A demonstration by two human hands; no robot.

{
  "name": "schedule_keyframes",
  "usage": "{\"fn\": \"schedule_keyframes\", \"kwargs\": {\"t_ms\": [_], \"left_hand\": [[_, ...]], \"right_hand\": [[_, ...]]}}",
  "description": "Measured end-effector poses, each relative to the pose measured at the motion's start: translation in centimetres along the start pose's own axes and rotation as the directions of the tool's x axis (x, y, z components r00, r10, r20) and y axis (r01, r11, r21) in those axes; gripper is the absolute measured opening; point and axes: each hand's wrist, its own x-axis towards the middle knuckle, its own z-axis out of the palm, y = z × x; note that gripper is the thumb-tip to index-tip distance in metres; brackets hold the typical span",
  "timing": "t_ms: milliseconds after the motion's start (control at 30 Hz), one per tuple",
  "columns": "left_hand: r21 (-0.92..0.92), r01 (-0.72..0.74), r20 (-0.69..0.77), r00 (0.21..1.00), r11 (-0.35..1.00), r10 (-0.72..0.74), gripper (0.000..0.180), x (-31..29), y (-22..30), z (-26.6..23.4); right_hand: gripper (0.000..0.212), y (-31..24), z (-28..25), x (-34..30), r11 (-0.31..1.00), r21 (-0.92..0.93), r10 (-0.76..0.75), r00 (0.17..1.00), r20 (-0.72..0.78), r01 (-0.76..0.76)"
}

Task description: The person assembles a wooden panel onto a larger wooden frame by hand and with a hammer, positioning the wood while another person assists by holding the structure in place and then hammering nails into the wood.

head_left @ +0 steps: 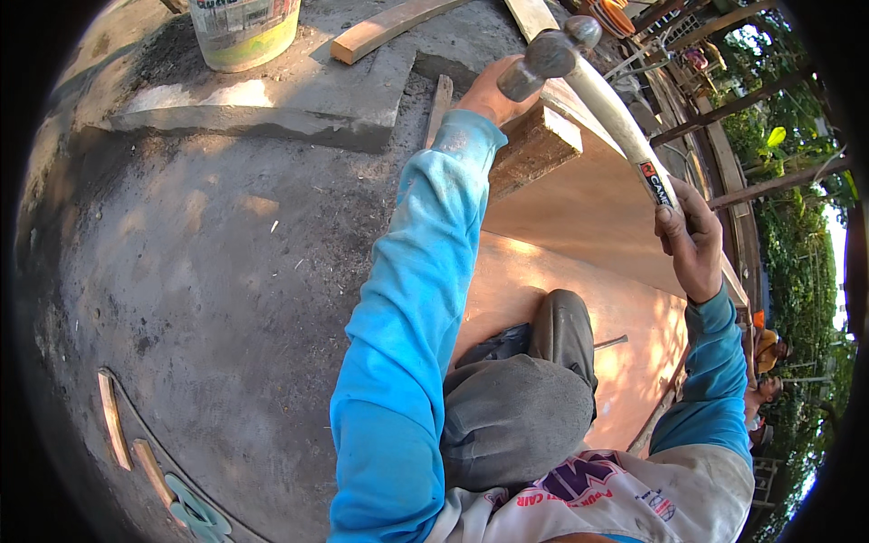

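A person crouches on a concrete floor, seen from above, working on a sheet of plywood that lies under and ahead of both hands. The right hand is clenched around the lower end of a pale hammer handle. The arm is bent and raised, so the steel head hangs above and just beyond the left hand, tilted up and clear of the wood. The left hand reaches forward at the end of a straight arm in a blue sleeve and rests on a thick wooden block that sits on the far edge of the plywood. Its fingers are hidden behind the hammer head, so I cannot tell whether they pinch a nail or simply steady the block. Judging by the lifted hammer, the nailing is under way, with a stroke not yet landed; no driven nails are visible. A loose nail lies on the plywood near the right elbow. Beyond the left hand stand a plastic bucket and a wooden plank. Another person sits past the right arm.
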Motion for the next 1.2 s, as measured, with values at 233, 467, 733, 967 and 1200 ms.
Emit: {"fn": "schedule_keyframes", "kwargs": {"t_ms": [233, 467, 733, 967, 1200], "left_hand": [[0.58, 0.244, 0.256, 0.851, 0.777, -0.458, 0.043, 7.2, 6.3, 1.3], [0.929, 0.047, 0.106, 0.918, 0.368, -0.383, 0.044, 3.7, 10.6, 8.3], [0.971, 0.086, 0.002, 0.93, 0.224, -0.367, 0.045, 2.7, 11.0, 8.0], [0.972, 0.083, -0.015, 0.956, 0.219, -0.295, 0.046, 2.8, 11.2, 8.6], [0.964, 0.11, -0.053, 0.971, 0.242, -0.232, 0.046, 2.9, 11.4, 8.7]], "right_hand": [[0.038, 1.5, 0.4, -1.5, 0.962, 0.272, 0.076, 0.983, -0.166, -0.029], [0.039, -1.5, 1.3, -0.8, 0.941, 0.336, 0.017, 0.984, -0.175, 0.044], [0.034, -9.0, -0.5, 4.5, 0.928, -0.279, -0.253, 0.967, 0.01, 0.246], [0.035, -11.9, 5.5, 11.9, 0.379, -0.613, -0.462, 0.716, 0.524, 0.693], [0.04, -13.8, 13.7, 12.4, 0.227, -0.611, -0.099, 0.642, 0.76, 0.758]]}}
